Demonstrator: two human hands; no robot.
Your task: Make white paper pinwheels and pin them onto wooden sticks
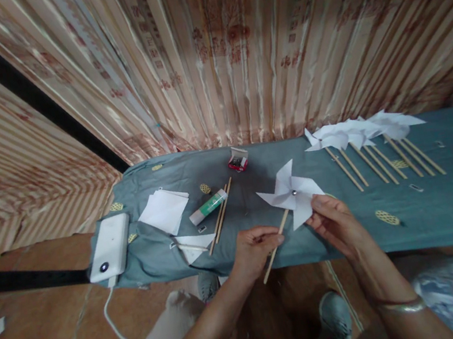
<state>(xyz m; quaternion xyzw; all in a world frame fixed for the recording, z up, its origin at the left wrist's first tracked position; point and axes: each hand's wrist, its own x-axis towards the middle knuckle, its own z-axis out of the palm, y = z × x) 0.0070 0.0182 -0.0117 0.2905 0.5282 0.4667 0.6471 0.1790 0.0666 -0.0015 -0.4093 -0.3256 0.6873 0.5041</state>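
Note:
A white paper pinwheel (286,197) with a shiny pin at its centre is held over the front of the table. My left hand (258,248) is closed round its wooden stick (272,260), thumb and fingers pinching it below the blades. With thumb and fingertips, my right hand (335,220) grips the pinwheel's right-hand blade. Left of my hands lie two loose wooden sticks (222,217), a green and white glue stick (208,206) and a folded white paper piece (196,245). Behind them stands a small open red box (237,159) with dark contents.
Several finished pinwheels (355,132) lie in a row at the back right. A stack of white paper squares (165,211) and a white power bank (109,247) with a cable are on the left. Green cloth (345,245) covers the table; a curtain (208,67) hangs behind it.

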